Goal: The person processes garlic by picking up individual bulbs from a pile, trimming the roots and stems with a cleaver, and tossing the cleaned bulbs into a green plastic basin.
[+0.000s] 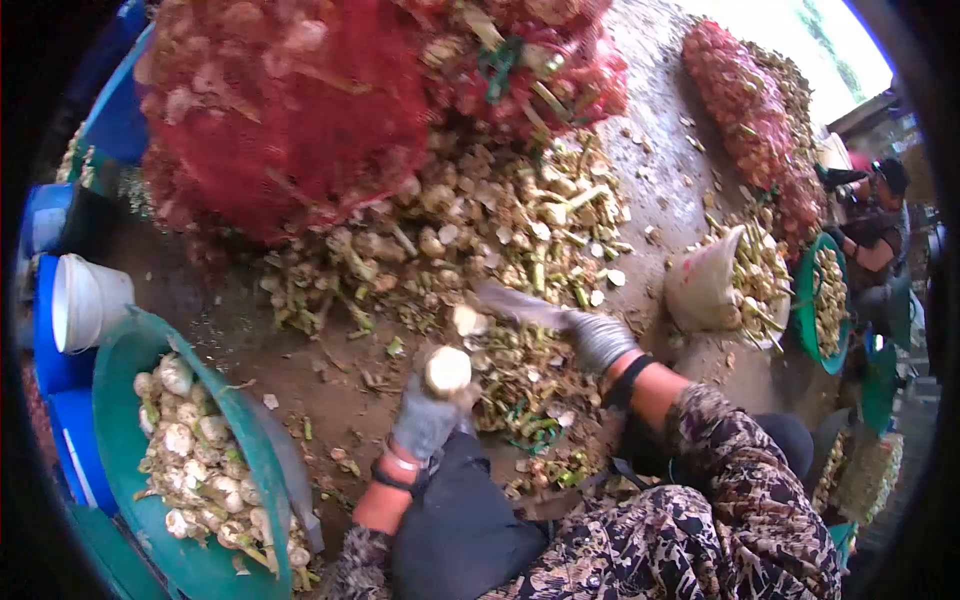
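Observation:
A trimmed, pale garlic bulb (447,370) rests in the gloved fingers of my left hand (428,412), cut face up. My right hand (600,342), also gloved, grips a knife (522,307) whose blade points left, above and apart from the bulb. Just past the bulb, near the blade, a pale cut piece (467,320) shows. Beyond both hands lies a heap of garlic bulbs and cut stalks (450,225) on the dirt ground, with scraps below the knife.
Red mesh sacks (290,110) stand at the upper left. A green tub (270,450) of bulbs is at lower left, beside a white bucket (90,303). To the right are a white container (705,285), a green basin (807,315) and a seated person (885,225).

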`<action>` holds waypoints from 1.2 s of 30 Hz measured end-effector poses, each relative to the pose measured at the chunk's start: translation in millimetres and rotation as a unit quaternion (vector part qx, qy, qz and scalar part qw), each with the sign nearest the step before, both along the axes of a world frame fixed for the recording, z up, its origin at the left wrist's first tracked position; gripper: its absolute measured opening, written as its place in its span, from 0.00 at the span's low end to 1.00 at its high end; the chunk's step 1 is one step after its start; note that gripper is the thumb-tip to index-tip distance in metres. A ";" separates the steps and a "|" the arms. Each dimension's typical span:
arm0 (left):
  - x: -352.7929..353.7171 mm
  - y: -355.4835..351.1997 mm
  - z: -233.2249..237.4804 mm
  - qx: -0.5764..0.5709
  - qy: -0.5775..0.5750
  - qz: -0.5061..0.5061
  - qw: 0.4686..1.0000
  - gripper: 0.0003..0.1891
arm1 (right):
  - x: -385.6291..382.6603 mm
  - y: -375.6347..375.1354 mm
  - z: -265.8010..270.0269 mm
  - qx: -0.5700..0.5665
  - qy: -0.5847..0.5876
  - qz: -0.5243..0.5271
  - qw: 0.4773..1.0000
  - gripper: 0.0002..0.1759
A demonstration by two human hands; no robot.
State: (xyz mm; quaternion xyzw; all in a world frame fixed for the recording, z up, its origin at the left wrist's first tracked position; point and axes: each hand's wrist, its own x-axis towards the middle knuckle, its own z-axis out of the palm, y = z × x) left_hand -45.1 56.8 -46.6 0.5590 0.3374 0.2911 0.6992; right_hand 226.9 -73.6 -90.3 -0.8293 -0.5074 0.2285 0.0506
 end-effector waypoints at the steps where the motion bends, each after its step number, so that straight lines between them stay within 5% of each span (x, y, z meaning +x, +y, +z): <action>1: -15.3 14.3 29.5 -0.030 0.013 0.021 0.999 0.34 | 20.2 -7.4 -0.6 -0.055 0.033 -0.063 0.996 0.10; 2: -30.9 31.9 58.7 0.051 0.007 0.031 0.998 0.27 | 27.3 -16.9 2.9 -0.086 -0.026 -0.068 0.994 0.12; 3: -35.0 43.9 91.6 0.017 -0.183 0.065 0.981 0.35 | 34.0 -27.2 -3.9 -0.020 -0.027 -0.060 0.998 0.13; 5: -41.9 69.4 156.5 -0.074 -0.581 0.027 0.810 0.50 | 26.7 -24.6 5.5 -0.021 -0.008 -0.077 0.997 0.15; 6: -54.1 70.1 167.4 -0.023 -0.600 0.111 0.792 0.62 | 22.0 -18.3 8.0 -0.038 -0.012 -0.079 0.996 0.16; 9: -45.7 79.4 169.4 -0.029 -0.537 -0.015 0.843 0.49 | 11.3 -0.9 16.3 -0.039 0.024 -0.063 0.997 0.17; 12: -22.0 116.2 67.1 0.003 -0.160 0.135 0.978 0.35 | 9.7 -5.2 -0.5 -0.004 0.035 -0.032 0.999 0.17; 13: -15.5 134.1 9.3 0.026 -0.024 0.184 0.982 0.29 | 11.8 -8.9 -10.7 -0.006 0.016 -0.010 1.000 0.17; 15: 2.0 170.1 -80.2 0.003 0.046 0.249 0.967 0.28 | 14.9 -11.8 -20.0 -0.029 0.027 0.004 0.999 0.18; 16: 10.6 180.9 -85.7 0.001 0.047 0.249 0.967 0.28 | 7.9 -2.9 1.5 -0.057 0.056 -0.025 0.996 0.18; 19: 37.2 219.5 -95.0 0.145 0.322 0.226 0.908 0.35 | 9.8 -3.1 -2.7 -0.033 0.057 -0.019 0.998 0.18; 26: 40.2 236.3 -85.7 0.151 0.217 0.210 0.941 0.40 | -1.5 17.2 12.4 -0.034 0.095 -0.010 0.995 0.20; 31: 18.0 125.6 -49.8 -0.012 0.024 0.056 0.998 0.39 | -28.0 37.4 72.1 0.061 0.112 0.042 0.991 0.14; 32: 13.7 104.0 -50.0 -0.042 0.010 0.023 0.999 0.39 | -30.7 29.1 40.0 0.168 0.196 0.044 0.965 0.12; 33: 7.5 79.5 -54.2 -0.183 -0.055 0.048 0.980 0.34 | -39.0 39.9 72.6 0.127 0.129 0.081 0.980 0.11; 35: -67.0 91.7 -239.2 -0.355 -0.201 -0.066 0.911 0.28 | -46.7 44.9 88.8 0.100 0.111 0.140 0.979 0.10; 36: -46.9 66.2 -186.1 -0.168 -0.092 -0.064 0.979 0.22 | -48.8 46.3 98.2 0.089 0.121 0.157 0.976 0.10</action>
